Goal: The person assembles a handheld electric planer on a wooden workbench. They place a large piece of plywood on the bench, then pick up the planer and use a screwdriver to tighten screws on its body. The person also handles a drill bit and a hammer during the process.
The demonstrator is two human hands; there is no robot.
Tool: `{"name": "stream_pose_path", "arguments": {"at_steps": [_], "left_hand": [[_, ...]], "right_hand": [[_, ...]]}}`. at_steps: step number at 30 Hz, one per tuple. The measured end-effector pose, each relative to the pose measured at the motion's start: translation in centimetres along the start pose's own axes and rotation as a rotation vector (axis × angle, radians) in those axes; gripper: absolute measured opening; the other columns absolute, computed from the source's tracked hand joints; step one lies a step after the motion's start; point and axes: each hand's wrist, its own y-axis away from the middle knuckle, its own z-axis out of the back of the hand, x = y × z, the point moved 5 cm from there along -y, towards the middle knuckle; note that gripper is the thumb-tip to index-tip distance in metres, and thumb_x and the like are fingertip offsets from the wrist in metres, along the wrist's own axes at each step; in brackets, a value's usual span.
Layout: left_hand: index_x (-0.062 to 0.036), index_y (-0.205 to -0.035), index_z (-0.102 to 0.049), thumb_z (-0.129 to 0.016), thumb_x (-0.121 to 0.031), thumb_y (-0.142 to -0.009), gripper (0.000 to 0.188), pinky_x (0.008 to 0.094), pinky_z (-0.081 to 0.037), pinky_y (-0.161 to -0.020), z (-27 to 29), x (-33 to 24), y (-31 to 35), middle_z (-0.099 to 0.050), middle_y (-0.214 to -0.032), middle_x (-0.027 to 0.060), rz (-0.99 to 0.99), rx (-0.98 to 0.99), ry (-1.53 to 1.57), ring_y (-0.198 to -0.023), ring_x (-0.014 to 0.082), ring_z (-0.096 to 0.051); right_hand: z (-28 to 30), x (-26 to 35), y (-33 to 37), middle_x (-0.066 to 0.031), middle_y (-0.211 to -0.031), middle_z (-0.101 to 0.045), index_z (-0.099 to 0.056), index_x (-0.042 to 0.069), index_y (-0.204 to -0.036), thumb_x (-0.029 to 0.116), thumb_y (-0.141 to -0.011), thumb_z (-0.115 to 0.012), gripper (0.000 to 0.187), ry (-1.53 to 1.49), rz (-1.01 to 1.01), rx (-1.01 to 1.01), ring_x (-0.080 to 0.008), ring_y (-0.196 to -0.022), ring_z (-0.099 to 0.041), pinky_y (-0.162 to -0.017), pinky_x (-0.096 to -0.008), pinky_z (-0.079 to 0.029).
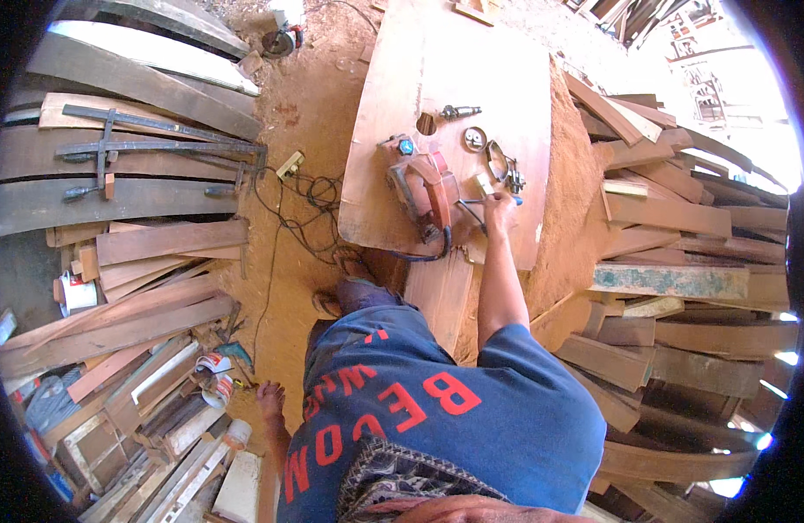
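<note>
My right hand [500, 211] reaches over the pale wooden board, its fingers closed on a thin blue-grey bent-rod tool [470, 201]; the grip hides its exact kind. Just left of that hand lies a worn red-orange power tool [417, 187], which looks like an electric planer, with its dark cord by its near end. Beyond the hand are a small pale block [483, 183], a curved metal cover-like part [500, 161], a round pulley-like part [473, 139] and a dark cylindrical part [459, 112]. My left hand [269, 400] hangs low at the left, fingers loosely apart, with nothing visible in it.
The board [393, 78] has an oval hole. Sawdust [563, 166] is heaped along its right side. Planks [672, 209] are stacked at right and left. A tangled black cable [310, 196], bar clamps [158, 148] and an angle grinder [282, 40] lie on the left.
</note>
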Motion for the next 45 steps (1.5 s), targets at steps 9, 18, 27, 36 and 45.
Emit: {"name": "stream_pose_path", "arguments": {"at_steps": [9,18,27,36,45], "left_hand": [[-0.0066,-0.129,-0.049,-0.065,-0.022,-0.091,0.044,0.0302,-0.049,-0.071,-9.7,-4.7,-1.1,-0.064,-0.107,0.0087,-0.03,0.104,-0.381,-0.088,0.0179,-0.065],[-0.0009,-0.126,-0.051,-0.063,-0.019,-0.092,0.04,0.0288,-0.051,-0.063,-7.2,1.7,-0.5,-0.068,-0.102,0.0127,0.151,0.033,-0.193,-0.08,0.0213,-0.067],[0.0014,-0.129,-0.056,-0.064,-0.035,-0.089,0.055,0.0407,-0.049,-0.094,-1.0,7.2,-0.2,-0.063,-0.119,0.024,0.14,-0.034,-0.552,-0.11,0.037,-0.061],[-0.0111,-0.144,-0.045,-0.053,-0.049,-0.089,0.068,0.052,-0.031,-0.113,6.5,15.2,0.5,-0.032,-0.152,0.0247,0.402,-0.11,-0.354,-0.139,0.0444,-0.032],[-0.0051,-0.153,-0.022,-0.06,-0.061,-0.082,0.098,0.0506,-0.033,-0.112,21.2,20.5,-2.0,-0.035,-0.147,0.0334,0.396,-0.063,-0.157,-0.134,0.0472,-0.04]], "right_hand": [[-3.6,-3.7,-12.5,-0.0092,-0.071,-0.069,-0.073,-0.005,-0.088,0.013,-0.079,-0.07,0.02,-0.517,0.017,-0.124,-0.0167,-0.065,-0.063,-0.062,-0.0333,-0.049],[2.5,-0.5,-11.0,-0.0112,-0.083,-0.07,-0.071,-0.003,-0.091,0.013,-0.081,-0.064,0.021,-0.439,0.128,-0.344,-0.0176,-0.074,-0.063,-0.067,-0.0337,-0.05],[6.6,27.8,8.8,-0.0165,-0.103,-0.07,-0.068,-0.004,-0.109,0.009,-0.093,-0.056,0.025,-0.555,0.71,-0.08,-0.0244,-0.094,-0.066,-0.086,-0.035,-0.053],[-12.0,35.9,60.8,-0.011,-0.093,-0.069,-0.066,-0.002,-0.107,0.0,-0.091,-0.057,0.018,-0.247,1.629,0.93,-0.019,-0.085,-0.065,-0.08,-0.0325,-0.054],[-27.2,9.0,95.4,-0.0168,-0.108,-0.068,-0.064,0.005,-0.115,0.019,-0.087,-0.063,0.032,0.93,1.987,1.659,-0.0298,-0.096,-0.067,-0.083,-0.0379,-0.054]]}}
